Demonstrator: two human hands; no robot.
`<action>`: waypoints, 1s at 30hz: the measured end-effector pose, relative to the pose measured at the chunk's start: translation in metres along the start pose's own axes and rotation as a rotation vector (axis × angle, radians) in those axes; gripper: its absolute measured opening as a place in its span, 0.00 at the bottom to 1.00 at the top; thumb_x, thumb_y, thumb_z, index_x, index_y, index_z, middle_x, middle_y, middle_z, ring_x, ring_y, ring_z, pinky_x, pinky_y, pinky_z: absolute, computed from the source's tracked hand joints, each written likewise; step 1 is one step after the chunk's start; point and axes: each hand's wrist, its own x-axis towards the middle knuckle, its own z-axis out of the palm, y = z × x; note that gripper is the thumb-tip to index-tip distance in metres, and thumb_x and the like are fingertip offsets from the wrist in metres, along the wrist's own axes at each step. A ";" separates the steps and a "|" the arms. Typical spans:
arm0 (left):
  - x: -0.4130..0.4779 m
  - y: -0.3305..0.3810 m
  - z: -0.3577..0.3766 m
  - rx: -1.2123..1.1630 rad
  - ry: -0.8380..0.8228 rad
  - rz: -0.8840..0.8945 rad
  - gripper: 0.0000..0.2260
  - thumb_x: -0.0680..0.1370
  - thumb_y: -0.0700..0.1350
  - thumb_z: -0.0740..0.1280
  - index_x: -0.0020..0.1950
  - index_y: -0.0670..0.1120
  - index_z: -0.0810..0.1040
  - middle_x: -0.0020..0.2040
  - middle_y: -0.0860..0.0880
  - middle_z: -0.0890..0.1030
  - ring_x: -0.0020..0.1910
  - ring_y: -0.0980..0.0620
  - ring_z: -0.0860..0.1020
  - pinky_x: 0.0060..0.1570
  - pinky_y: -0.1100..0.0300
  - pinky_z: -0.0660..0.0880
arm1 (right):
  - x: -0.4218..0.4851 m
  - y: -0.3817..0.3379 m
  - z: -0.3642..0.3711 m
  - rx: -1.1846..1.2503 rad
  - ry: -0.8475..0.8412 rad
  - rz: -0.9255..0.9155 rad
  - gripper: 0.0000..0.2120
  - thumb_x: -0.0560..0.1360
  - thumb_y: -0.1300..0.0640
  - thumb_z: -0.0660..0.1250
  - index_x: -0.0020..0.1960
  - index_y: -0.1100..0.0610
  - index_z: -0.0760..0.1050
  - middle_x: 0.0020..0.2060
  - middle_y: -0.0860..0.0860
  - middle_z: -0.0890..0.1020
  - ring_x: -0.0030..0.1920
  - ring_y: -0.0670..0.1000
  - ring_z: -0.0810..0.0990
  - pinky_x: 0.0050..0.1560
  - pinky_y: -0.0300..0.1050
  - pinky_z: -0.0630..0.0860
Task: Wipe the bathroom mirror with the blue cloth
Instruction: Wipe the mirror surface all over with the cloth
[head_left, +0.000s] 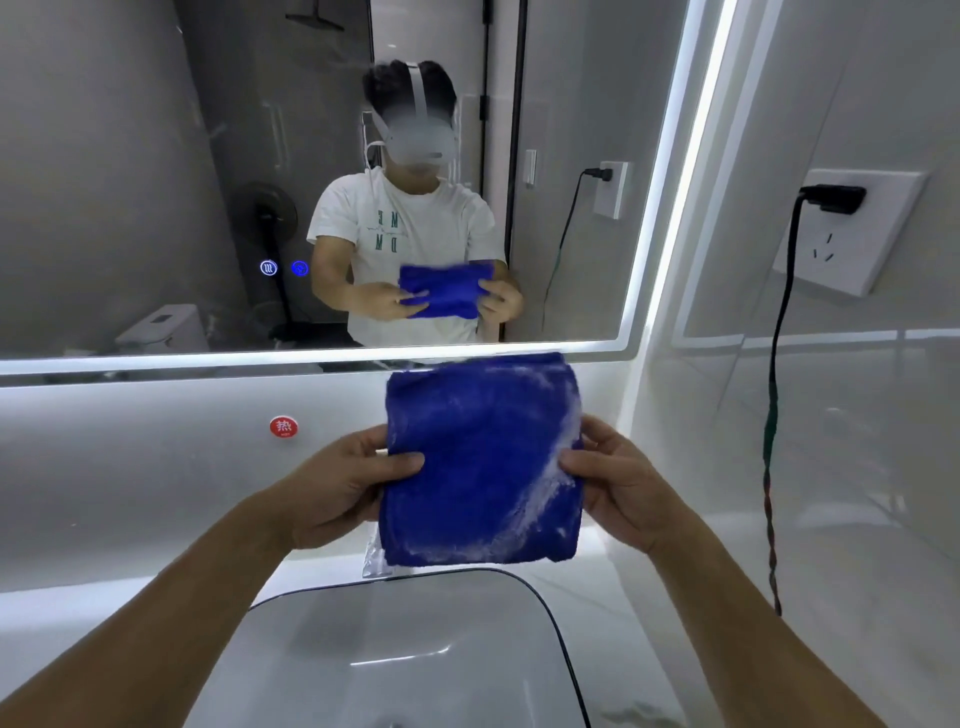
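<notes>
1. Two hands hold the blue cloth (483, 457) between them. My left hand (337, 488) has its grip on the cloth's left edge, thumb on the front and fingers behind.
2. My right hand (618, 483) has its grip on the right edge in the same way, thumb pressed on the front and fingers curled behind.
3. The cloth is folded into a thick rectangle and is held upright in the air. It is above the back rim of the sink (363, 639) and in front of the white wall below the mirror (130, 182).
4. From my view its top edge just reaches the mirror's lit lower border. I cannot tell whether it touches the glass. In the reflection it is held in front of a white T-shirt.
5. Whitish patches run down the cloth's right side and along its lower edge. I cannot tell whether they are foam or glare.
6. A round red sticker (283, 427) sits on the wall to the left of the cloth, below the mirror.
7. Two small lit buttons (269, 268) glow on the glass, left of the reflected person.
8. On the right wall, a black plug (836, 199) sits in a white socket (852, 244). Its cable (774, 415) hangs down toward the table (665, 665).
</notes>
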 end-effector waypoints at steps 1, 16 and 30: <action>-0.002 0.003 -0.002 0.009 -0.024 0.061 0.16 0.77 0.38 0.68 0.65 0.44 0.78 0.63 0.42 0.80 0.61 0.41 0.79 0.52 0.49 0.80 | -0.001 -0.008 0.004 -0.061 0.007 -0.065 0.15 0.73 0.70 0.66 0.55 0.57 0.82 0.50 0.59 0.81 0.50 0.61 0.79 0.48 0.52 0.81; -0.003 0.013 0.020 0.380 0.184 0.415 0.28 0.75 0.21 0.56 0.31 0.48 0.83 0.59 0.52 0.81 0.59 0.44 0.79 0.42 0.58 0.79 | 0.005 0.026 0.008 0.270 0.074 0.128 0.30 0.74 0.37 0.62 0.63 0.59 0.78 0.61 0.59 0.79 0.60 0.61 0.77 0.65 0.60 0.71; -0.007 -0.002 -0.012 0.655 0.068 0.103 0.20 0.69 0.26 0.64 0.43 0.49 0.86 0.60 0.54 0.82 0.61 0.50 0.78 0.56 0.58 0.75 | 0.008 -0.009 0.017 -0.424 0.199 0.037 0.18 0.70 0.67 0.73 0.58 0.55 0.80 0.53 0.58 0.84 0.55 0.61 0.82 0.57 0.59 0.79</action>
